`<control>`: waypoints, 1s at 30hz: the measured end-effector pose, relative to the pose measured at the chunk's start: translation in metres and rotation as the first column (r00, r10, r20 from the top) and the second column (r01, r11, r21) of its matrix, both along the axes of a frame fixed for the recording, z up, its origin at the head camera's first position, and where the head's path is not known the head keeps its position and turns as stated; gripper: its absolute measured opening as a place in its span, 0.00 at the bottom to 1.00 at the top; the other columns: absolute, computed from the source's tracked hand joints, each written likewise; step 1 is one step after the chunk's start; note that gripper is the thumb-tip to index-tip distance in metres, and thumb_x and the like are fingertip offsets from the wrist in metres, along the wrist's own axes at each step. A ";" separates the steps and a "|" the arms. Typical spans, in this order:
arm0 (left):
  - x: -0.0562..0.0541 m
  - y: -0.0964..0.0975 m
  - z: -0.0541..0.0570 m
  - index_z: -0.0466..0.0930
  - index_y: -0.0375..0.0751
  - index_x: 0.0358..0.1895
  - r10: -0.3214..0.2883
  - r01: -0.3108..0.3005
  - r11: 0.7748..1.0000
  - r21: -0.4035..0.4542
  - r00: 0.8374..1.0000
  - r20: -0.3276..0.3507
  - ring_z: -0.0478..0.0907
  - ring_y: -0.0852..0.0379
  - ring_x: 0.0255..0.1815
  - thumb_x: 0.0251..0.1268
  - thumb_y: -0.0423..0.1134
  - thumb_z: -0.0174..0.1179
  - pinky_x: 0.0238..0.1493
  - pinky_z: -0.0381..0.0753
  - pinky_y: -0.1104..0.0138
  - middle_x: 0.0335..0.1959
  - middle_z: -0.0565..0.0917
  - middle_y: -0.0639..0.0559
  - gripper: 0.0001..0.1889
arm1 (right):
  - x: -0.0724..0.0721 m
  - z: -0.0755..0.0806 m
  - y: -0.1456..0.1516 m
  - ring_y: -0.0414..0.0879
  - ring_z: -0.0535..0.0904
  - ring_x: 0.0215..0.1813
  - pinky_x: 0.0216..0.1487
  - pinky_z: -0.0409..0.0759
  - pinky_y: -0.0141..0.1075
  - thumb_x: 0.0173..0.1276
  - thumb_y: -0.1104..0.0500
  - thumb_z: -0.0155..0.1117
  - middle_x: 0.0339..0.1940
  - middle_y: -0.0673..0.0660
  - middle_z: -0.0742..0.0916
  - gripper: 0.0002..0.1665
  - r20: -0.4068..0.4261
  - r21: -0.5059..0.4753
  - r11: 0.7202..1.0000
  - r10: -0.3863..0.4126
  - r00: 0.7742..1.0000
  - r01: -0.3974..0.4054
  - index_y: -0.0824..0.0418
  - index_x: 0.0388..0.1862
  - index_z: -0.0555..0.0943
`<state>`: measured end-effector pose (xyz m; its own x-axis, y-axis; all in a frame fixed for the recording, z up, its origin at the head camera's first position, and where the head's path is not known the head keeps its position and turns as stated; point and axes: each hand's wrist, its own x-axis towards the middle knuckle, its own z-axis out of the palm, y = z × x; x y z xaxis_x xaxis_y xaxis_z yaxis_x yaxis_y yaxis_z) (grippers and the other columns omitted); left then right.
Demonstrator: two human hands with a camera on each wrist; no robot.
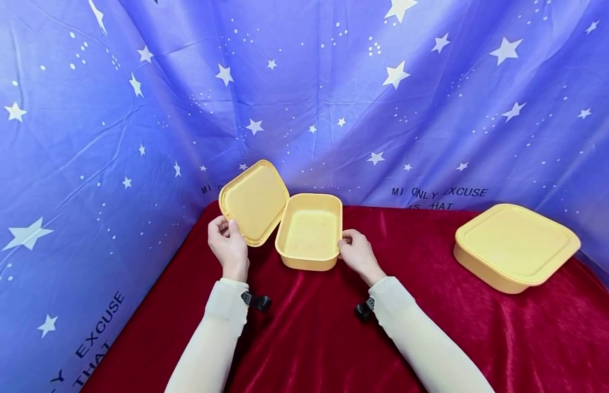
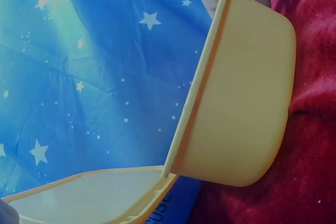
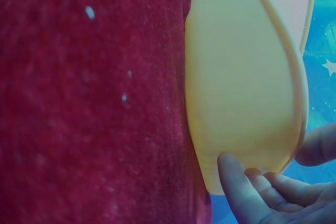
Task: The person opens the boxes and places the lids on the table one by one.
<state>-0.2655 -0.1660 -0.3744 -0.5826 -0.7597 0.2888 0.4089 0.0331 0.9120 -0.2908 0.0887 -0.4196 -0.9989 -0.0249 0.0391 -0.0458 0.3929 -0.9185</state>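
Observation:
A yellow plastic food container [image 1: 311, 232] sits uncovered on the red cloth, its inside visible from above. My left hand [image 1: 228, 245] holds its yellow lid [image 1: 255, 202] by the near left edge, tilted up with the underside showing. The lid's right edge meets the container's rim in the head view. On the other side, my right hand [image 1: 357, 251] grips the container's right wall near the rim. In the right wrist view, fingers [image 3: 236, 184] lie against the outer wall, with another digit at the rim. Only a fingertip of the left hand shows in the left wrist view.
A second yellow container [image 1: 515, 248] with its lid on stands at the right of the table. Red velvet cloth [image 1: 304, 327] covers the tabletop. A blue curtain [image 1: 304, 98] with white stars hangs behind and along the left.

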 end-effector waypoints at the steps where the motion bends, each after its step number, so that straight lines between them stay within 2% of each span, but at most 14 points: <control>1: 0.000 -0.001 0.000 0.74 0.29 0.42 -0.008 0.008 1.000 0.024 1.000 0.003 0.71 0.59 0.31 0.62 0.21 0.54 0.32 0.72 0.73 0.33 0.71 0.50 0.07 | 0.000 0.000 0.000 0.48 0.82 0.37 0.37 0.82 0.36 0.67 0.64 0.48 0.42 0.62 0.81 0.19 -0.001 -0.001 1.000 0.002 1.000 -0.002 0.69 0.54 0.74; 7: -0.001 -0.005 -0.001 0.72 0.30 0.42 -0.045 0.047 0.988 0.145 0.999 -0.012 0.70 0.59 0.31 0.63 0.21 0.53 0.32 0.73 0.73 0.33 0.69 0.50 0.07 | 0.001 0.001 0.000 0.47 0.82 0.36 0.37 0.82 0.35 0.67 0.64 0.49 0.42 0.62 0.82 0.19 -0.011 -0.009 1.000 0.004 1.000 -0.004 0.69 0.54 0.75; 18: -0.003 -0.010 -0.001 0.71 0.33 0.39 -0.037 0.032 0.964 0.265 0.999 0.013 0.69 0.58 0.34 0.64 0.21 0.53 0.35 0.74 0.71 0.32 0.68 0.49 0.06 | 0.001 0.000 0.000 0.48 0.82 0.37 0.38 0.82 0.36 0.67 0.64 0.49 0.42 0.62 0.82 0.19 -0.006 -0.006 1.000 0.003 1.000 -0.003 0.70 0.54 0.75; 26: -0.003 -0.015 -0.001 0.69 0.37 0.40 -0.099 0.072 0.929 0.364 0.994 0.055 0.73 0.57 0.30 0.68 0.26 0.52 0.27 0.76 0.70 0.33 0.69 0.49 0.04 | 0.001 0.000 0.000 0.48 0.81 0.37 0.38 0.82 0.36 0.67 0.63 0.49 0.42 0.62 0.81 0.19 0.001 -0.011 1.000 0.005 1.000 -0.005 0.69 0.54 0.75; 30: -0.003 -0.016 -0.001 0.67 0.39 0.40 -0.117 0.089 0.911 0.403 0.992 0.045 0.73 0.58 0.29 0.69 0.26 0.51 0.25 0.76 0.70 0.33 0.68 0.49 0.05 | 0.002 0.001 0.000 0.47 0.81 0.36 0.38 0.82 0.36 0.67 0.63 0.49 0.41 0.62 0.81 0.19 -0.004 -0.016 1.000 0.007 1.000 -0.007 0.69 0.54 0.75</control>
